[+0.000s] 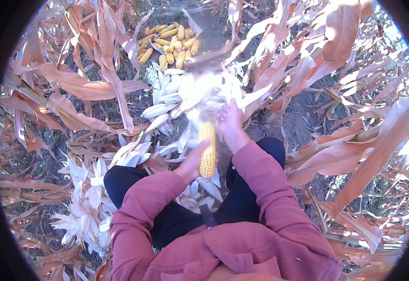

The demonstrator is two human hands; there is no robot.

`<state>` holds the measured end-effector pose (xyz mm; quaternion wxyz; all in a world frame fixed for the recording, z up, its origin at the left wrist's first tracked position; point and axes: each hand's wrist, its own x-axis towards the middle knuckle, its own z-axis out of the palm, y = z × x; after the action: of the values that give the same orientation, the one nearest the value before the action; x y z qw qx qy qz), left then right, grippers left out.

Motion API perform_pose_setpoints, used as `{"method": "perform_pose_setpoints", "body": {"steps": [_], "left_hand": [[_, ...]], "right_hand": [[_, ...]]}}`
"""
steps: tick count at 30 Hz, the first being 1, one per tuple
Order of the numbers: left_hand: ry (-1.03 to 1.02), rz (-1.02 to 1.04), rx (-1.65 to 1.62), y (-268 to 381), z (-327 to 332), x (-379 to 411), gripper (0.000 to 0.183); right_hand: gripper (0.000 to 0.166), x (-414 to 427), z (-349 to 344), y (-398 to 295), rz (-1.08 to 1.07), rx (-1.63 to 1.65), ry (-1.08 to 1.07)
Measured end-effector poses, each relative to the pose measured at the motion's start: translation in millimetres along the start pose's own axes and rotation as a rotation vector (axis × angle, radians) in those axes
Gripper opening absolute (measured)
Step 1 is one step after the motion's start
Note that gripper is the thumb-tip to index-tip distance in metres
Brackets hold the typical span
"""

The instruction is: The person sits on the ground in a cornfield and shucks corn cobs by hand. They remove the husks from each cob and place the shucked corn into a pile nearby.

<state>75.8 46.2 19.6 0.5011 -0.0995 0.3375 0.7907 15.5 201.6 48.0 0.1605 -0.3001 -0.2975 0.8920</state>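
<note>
A husked yellow ear of corn (208, 151) is in my left hand (193, 159), with the thumb along its left side and the fingers mostly hidden behind it. The ear is upright in the picture, its kernels bare. My right hand (230, 117) is just above and right of the ear, fingers curled and blurred by motion. Pale, blurred corn husk (208, 92) lies right by those fingers; whether they grip any of it is unclear. Beyond both hands, unshelled ears still in pale husks (160, 109) form a heap, partly washed out by sunlight.
A pile of bare yellow ears (174, 44) lies on the ground farther off. Stripped husks (88, 207) are strewn left of my bent knees (124, 179). Dry corn stalks and leaves (85, 87) crowd in on the left, and more leaves (352, 158) hang on the right.
</note>
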Motion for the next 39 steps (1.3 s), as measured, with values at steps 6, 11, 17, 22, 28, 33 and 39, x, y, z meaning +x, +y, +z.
{"method": "perform_pose_setpoints", "body": {"steps": [6,11,17,22,28,33,39], "left_hand": [[0.035,0.129,0.065,6.6,4.7,-2.5,0.044],[0.030,0.461,0.073,68.5,-14.3,-22.4,0.044],[0.030,0.682,0.069,97.8,-19.3,-19.1,0.039],[0.090,0.757,0.071,89.4,-18.6,-6.6,0.040],[0.115,0.747,0.146,79.5,-17.2,15.1,0.041],[0.160,0.703,-0.007,102.7,-24.2,8.4,0.040],[0.198,0.696,-0.126,124.2,-34.8,-3.2,0.024]], "right_hand": [[0.024,-3.6,9.5,10.7,-0.064,-0.132,0.014],[0.036,18.0,-30.9,44.4,0.009,-0.827,-0.303],[0.050,3.0,-41.5,66.7,-0.377,-1.552,-0.415],[0.046,-26.4,-4.1,45.4,-0.014,-0.854,-0.485],[0.066,-45.7,3.0,50.1,-0.246,-1.019,-0.701],[0.058,-46.1,-2.6,48.4,-0.023,-1.039,-0.788],[0.047,-58.7,-7.3,50.2,0.308,-0.759,-0.849]]}}
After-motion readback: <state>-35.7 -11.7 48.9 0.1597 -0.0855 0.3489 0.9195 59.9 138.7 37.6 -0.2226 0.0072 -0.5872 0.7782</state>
